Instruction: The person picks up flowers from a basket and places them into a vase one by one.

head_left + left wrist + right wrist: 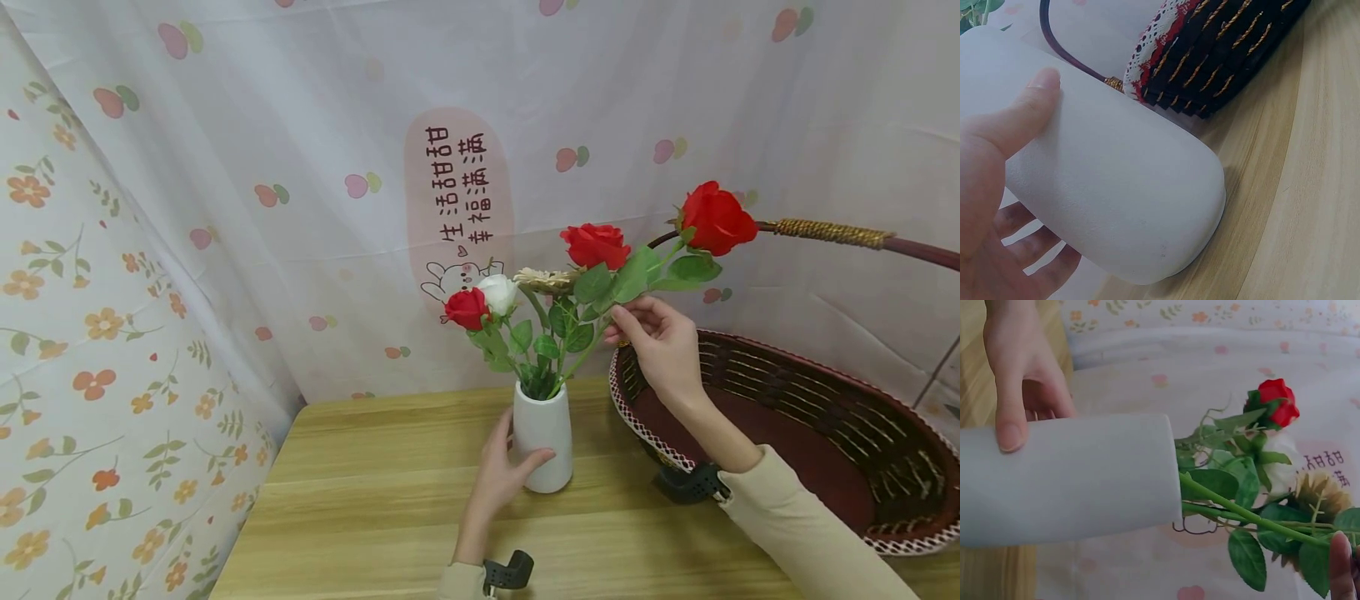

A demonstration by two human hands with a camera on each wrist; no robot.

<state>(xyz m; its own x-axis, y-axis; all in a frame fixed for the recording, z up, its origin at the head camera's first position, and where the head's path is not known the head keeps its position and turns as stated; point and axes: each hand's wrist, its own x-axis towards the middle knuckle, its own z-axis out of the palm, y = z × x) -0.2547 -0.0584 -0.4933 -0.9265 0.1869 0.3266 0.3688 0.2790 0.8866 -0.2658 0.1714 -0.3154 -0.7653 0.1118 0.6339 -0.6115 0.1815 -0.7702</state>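
Note:
A white vase [545, 437] stands upright on the wooden table, holding several artificial flowers. My left hand [501, 473] grips it around its lower side, with the thumb [1032, 112] across the front. My right hand [666, 348] pinches the green stem [1241, 514] of a large red rose [717, 218] that leans out to the right. The stem's lower end is hidden inside the vase. Another red rose [596, 245], a cream daisy-like flower [545, 280], a white rose [497, 293] and a smaller red rose [467, 309] fan out leftward among green leaves.
A dark woven basket [750, 358] with lace trim and a tall, gold-wrapped handle [832, 232] sits right of the vase, close beneath my right forearm. A printed curtain [300, 108] hangs behind the wooden table [360, 483], and a floral cloth [97, 350] hangs at the left.

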